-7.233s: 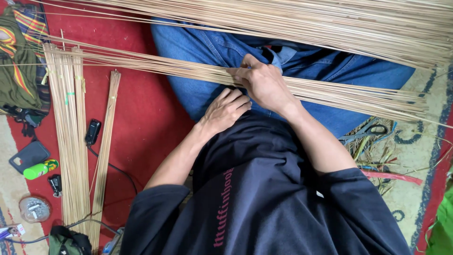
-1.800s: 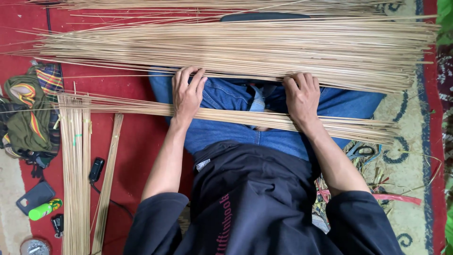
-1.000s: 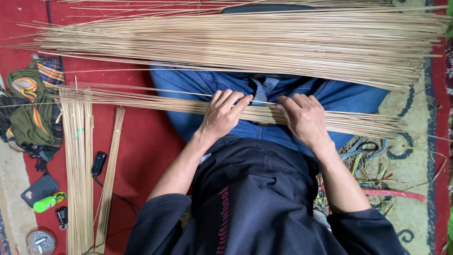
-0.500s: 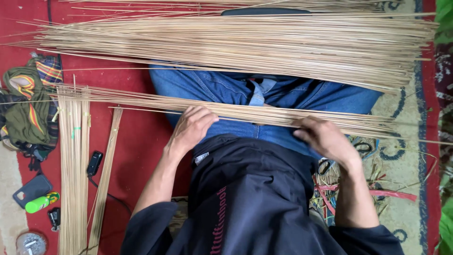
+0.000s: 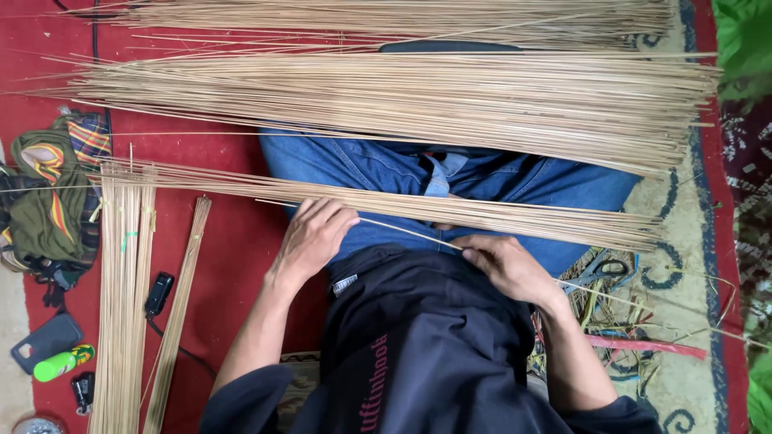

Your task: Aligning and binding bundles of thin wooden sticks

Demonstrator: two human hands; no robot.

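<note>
Person seated on a red carpet (image 5: 233,241), blue jeans and dark shirt, viewed from above. A narrow bundle of thin pale sticks (image 5: 418,210) lies across the lap, running from the upright stack at the left to the far side of the right thigh. Left hand (image 5: 312,239) rests on the near edge of this lap bundle, fingers spread and slightly curled over the sticks, palm down. Right hand (image 5: 505,264) sits just on the near side of the bundle, fingers drawn together, pinching a single thin stick (image 5: 406,233); that stick slants away from the bundle, its free end passing close to the left hand's fingertips. Beyond the lap bundle, over the knees, lies a much wider sheaf of the same sticks (image 5: 402,100), and another layer (image 5: 402,16) lies beyond that at the top edge. Left of the lap bundle, a tied stack of sticks (image 5: 121,305) lies at a right angle to it, with a thin flat strip of sticks (image 5: 178,313) just beside. Further left: a green patterned cloth bag (image 5: 48,201), a dark phone (image 5: 47,342), a small green bottle (image 5: 63,363), a black device with cord (image 5: 159,293). Right of the bundle's end, scissors (image 5: 599,269) lie on a beige patterned mat (image 5: 683,241) among scraps, near a red strip (image 5: 643,345).
</note>
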